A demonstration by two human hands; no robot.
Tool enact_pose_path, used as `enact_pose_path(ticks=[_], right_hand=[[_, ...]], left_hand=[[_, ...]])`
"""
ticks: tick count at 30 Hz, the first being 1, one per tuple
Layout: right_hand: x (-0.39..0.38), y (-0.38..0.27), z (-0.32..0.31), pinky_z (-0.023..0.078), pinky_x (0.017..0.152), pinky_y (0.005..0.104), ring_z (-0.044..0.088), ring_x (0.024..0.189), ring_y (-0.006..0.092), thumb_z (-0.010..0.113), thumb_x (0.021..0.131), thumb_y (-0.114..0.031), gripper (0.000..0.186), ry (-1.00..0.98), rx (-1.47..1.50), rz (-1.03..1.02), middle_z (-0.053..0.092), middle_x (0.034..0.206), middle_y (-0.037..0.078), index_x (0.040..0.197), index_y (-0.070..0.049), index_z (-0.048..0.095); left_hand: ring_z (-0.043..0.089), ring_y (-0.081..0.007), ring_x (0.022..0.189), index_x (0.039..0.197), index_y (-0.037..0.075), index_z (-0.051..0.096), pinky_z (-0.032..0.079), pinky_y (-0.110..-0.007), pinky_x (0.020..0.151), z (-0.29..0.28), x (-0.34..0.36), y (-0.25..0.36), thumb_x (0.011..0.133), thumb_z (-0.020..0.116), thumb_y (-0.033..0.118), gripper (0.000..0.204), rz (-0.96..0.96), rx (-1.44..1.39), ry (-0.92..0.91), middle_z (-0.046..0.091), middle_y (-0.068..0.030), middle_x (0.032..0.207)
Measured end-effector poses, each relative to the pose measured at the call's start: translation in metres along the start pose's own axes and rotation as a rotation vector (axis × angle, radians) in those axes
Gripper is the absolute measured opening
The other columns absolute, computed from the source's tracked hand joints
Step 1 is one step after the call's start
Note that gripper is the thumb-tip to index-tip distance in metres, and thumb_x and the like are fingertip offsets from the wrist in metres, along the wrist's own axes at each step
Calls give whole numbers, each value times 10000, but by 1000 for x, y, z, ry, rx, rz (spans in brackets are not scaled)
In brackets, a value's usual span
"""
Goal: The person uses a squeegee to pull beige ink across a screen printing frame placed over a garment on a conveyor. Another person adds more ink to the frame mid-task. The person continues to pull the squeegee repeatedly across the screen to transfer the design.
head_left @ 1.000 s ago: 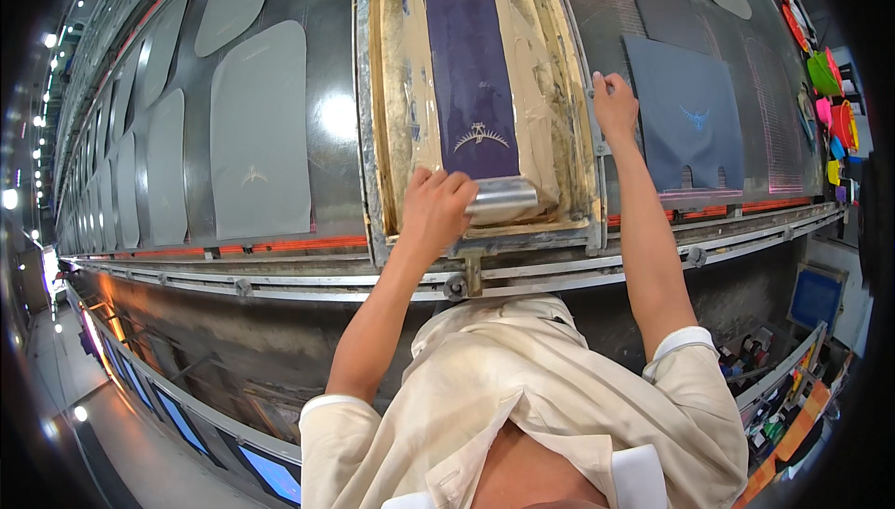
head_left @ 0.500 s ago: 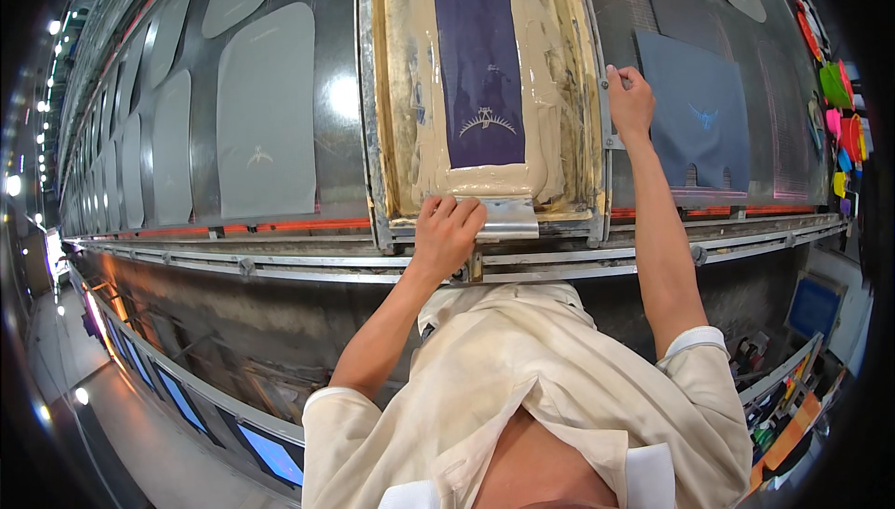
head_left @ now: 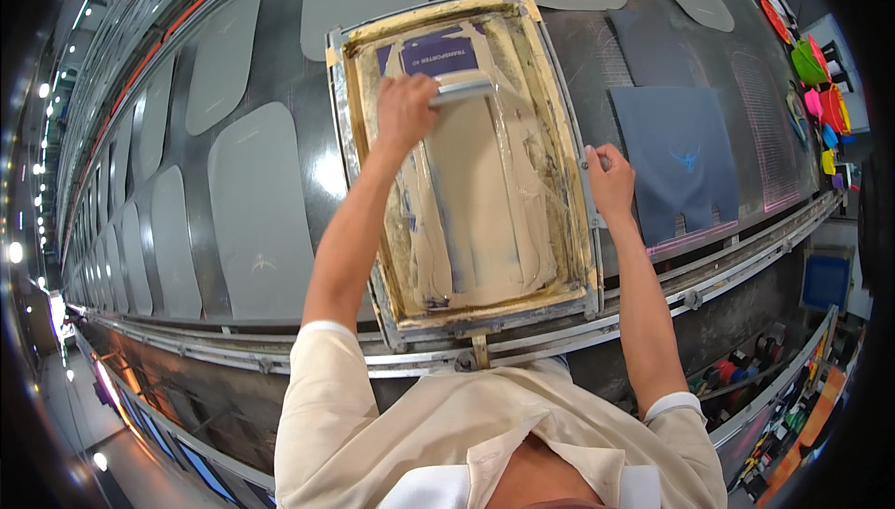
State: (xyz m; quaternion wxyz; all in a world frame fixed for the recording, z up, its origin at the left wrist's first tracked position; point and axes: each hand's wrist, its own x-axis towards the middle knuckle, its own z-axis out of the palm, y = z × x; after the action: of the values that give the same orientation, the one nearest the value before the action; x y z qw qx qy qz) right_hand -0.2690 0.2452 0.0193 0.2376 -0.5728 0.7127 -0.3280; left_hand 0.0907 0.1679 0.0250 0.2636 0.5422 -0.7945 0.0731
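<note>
My left grip (head_left: 406,115) is clamped on the silver squeegee (head_left: 463,91), over the far part of the framed screen (head_left: 575,220). My right grip (head_left: 612,185) is at the screen's right edge; whether closed, I cannot tell. Farther right, a blue panel (head_left: 676,192) lies on the tabletop (head_left: 320,117).

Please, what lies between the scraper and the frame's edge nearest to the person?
In the head view, beige paste lies between the scraper and the frame's near edge.

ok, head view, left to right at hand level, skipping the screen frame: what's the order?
Nearest large grey panel, left grip, squeegee, right grip, blue-grey panel, green container.
</note>
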Motion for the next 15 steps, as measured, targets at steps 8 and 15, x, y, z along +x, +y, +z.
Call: enact_pose_path(ticks=[8,15], right_hand=[[-3,-8,-7,409,533,380,467,510,240,687,944,-295,284,7,1,39,550,592,131,849,-33,632],[-4,-10,-4,433,564,391,541,535,279,685,941,-281,272,22,11,-29,575,617,150,849,-30,633]], left_hand=[[659,-323,880,850,105,715,444,-475,793,13,97,-64,766,767,243,169,-55,-37,-144,703,-76,855],[671,-328,815,862,88,723,484,-438,744,6,64,-53,722,806,196,195,-30,-111,-115,707,-92,832]])
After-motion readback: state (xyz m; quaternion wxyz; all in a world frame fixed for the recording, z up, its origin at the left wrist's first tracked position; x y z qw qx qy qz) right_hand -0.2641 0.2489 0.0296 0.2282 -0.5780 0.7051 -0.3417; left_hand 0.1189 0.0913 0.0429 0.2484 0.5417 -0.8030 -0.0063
